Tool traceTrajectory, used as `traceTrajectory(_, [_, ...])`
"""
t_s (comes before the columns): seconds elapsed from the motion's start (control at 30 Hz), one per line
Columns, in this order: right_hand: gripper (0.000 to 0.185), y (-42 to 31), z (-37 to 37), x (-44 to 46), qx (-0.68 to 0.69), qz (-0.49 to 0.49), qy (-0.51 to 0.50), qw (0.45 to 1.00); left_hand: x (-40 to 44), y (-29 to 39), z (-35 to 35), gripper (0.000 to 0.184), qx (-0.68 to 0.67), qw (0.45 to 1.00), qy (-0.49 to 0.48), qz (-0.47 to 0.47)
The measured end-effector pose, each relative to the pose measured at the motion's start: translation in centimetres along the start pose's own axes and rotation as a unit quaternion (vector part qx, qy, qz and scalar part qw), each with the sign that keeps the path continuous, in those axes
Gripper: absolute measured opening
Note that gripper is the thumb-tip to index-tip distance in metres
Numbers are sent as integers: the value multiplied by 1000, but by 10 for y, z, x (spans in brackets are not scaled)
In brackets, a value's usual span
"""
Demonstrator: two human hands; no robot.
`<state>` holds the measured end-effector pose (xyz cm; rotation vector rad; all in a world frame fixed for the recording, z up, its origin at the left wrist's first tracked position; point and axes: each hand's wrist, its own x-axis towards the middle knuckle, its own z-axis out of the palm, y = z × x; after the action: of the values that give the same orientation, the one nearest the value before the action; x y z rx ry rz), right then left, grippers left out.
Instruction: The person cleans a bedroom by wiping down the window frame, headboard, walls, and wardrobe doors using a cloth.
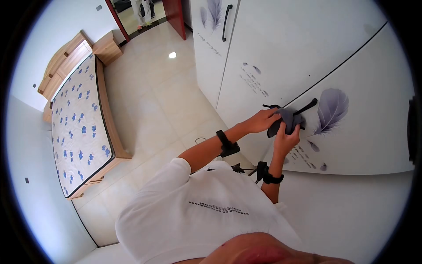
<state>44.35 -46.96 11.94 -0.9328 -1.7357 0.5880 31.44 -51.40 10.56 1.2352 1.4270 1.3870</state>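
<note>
Both my hands are at the white wardrobe, on a grey cloth (289,119). My left hand (263,120) has its fingers closed on the left side of the cloth. Just below and to the right, my right hand (287,139) grips the cloth's lower edge. The cloth bunches around a black door handle (307,107), whose upper right end sticks out. Another short black piece (270,106) shows above my left fingers. The cloth hides most of the handle and where it meets the door.
The wardrobe doors (272,44) bear purple feather prints, and another black handle (227,23) sits higher up. To the left stands a wooden bed with a flowered mattress (81,127) beside a nightstand (107,47). A person (141,13) stands beyond the open red door (175,17).
</note>
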Motion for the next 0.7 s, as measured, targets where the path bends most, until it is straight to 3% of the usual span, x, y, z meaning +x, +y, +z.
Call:
traceTrajectory(0.17, [36, -20, -6, -19, 17, 12, 9, 1000, -29, 12, -9, 33, 60, 997, -45, -2])
traceTrajectory(0.23, [36, -23, -10, -38, 19, 68, 46, 996, -44, 17, -12, 34, 51, 997, -41, 31])
traceTrajectory(0.3, [37, -33, -30, -75, 37, 52, 78, 995, -78, 38, -20, 34, 135, 980, -142, 37])
traceTrajectory(0.33, [38, -34, -33, -83, 56, 39, 109, 992, -84, 49, -21, 34, 139, 978, -147, 40])
traceTrajectory(0.4, [39, -44, -46, -89, 54, 28, 132, 989, -92, 75, -22, 30, 221, 956, -33, 192])
traceTrajectory(0.43, [40, -51, -54, -90, 49, 18, 143, 988, -93, 81, -18, 30, 222, 955, -36, 193])
traceTrajectory(0.5, [42, -67, -69, -84, 22, 3, 163, 986, -89, 92, -6, 36, -33, 968, -60, 243])
traceTrajectory(0.7, [40, -99, -108, -75, -7, -73, 189, 979, -105, 100, 12, 40, -88, 972, -107, 192])
